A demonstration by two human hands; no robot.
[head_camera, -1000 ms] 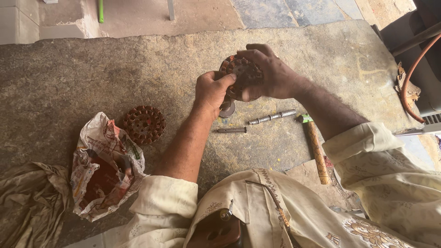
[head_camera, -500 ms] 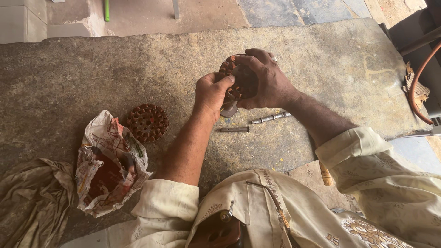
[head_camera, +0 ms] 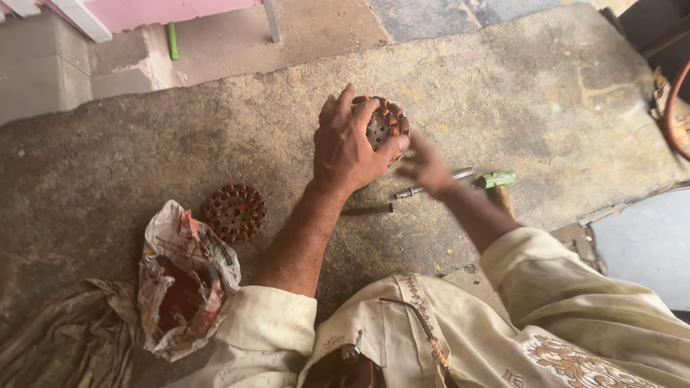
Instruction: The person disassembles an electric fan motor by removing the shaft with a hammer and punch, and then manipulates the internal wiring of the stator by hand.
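Note:
My left hand [head_camera: 350, 149] grips a round rusty metal part with copper-coloured teeth [head_camera: 385, 123] and holds it above the rough stone floor. My right hand [head_camera: 425, 166] is blurred, just to the right of that part and apart from it, with nothing in it and its fingers loosely spread. Below the hands lie a thin metal rod [head_camera: 431, 185] and a short dark bolt [head_camera: 367, 210] on the floor.
A second round toothed part [head_camera: 234, 211] lies on the floor to the left. Next to it sit crumpled newspaper [head_camera: 183, 276] and a dirty cloth [head_camera: 54, 336]. A tool with a green tip and wooden handle [head_camera: 497, 184] lies right of the rod. An orange hose [head_camera: 671, 108] curves at the right edge.
My right hand has let go of the round part and moved down and right. My left hand now holds the part alone, with its palm over the top.

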